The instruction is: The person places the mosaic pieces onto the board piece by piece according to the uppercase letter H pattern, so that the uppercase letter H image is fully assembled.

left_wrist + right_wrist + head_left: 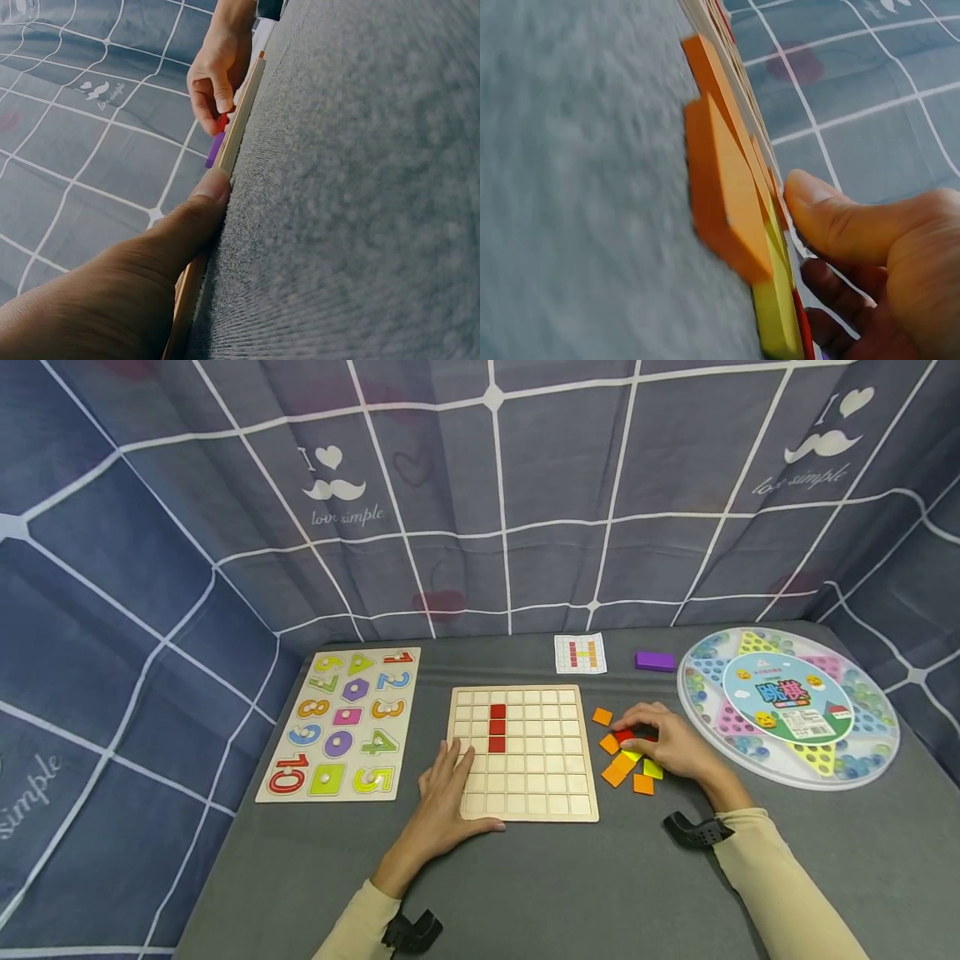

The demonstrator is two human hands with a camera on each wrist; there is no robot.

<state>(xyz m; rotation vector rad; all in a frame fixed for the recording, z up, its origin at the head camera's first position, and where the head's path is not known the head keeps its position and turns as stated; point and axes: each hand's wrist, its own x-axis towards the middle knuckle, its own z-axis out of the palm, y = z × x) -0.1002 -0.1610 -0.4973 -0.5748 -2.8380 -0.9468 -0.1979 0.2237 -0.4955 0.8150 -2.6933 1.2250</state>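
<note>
A wooden grid board (525, 781) lies in the middle, with three red square tiles (497, 727) in a column on it. My left hand (450, 802) rests at its lower left corner, fingers over the left edge and thumb (202, 199) along the near edge. To the right of the board, my right hand (667, 743) reaches over a loose pile of tiles and pinches a red tile (223, 121) between thumb and fingers. Around those fingertips lie several orange tiles (618, 770) and yellow tiles (652, 768); the hand partly covers the pile.
A number puzzle board (337, 727) lies at the left. Behind the grid board are a small pattern card (580, 654) and a purple block (655, 662). A round game board (787, 706) lies right of my right hand. A checked curtain (465, 485) hangs behind the table.
</note>
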